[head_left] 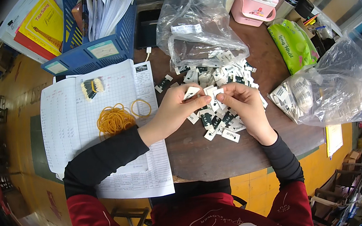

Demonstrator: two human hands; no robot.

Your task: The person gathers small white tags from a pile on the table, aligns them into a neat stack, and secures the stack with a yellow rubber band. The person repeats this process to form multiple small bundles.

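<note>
A dark brown wooden table stands on the yellow floor here. Over its middle I see a few small white labels held up between two bare hands. The left hand presses thumb to fingers, with a folded label tucked in its grip; the right hand pinches the white labels between thumb and forefinger. Just below spreads a loose pile of white and dark-green labels. Behind it slumps a clear plastic bag; to the right lies another transparent bag, labels inside, near a green packet. To the left, yellow rubber bands and a banded label bundle rest on a ruled ledger, before a blue file holder.
</note>
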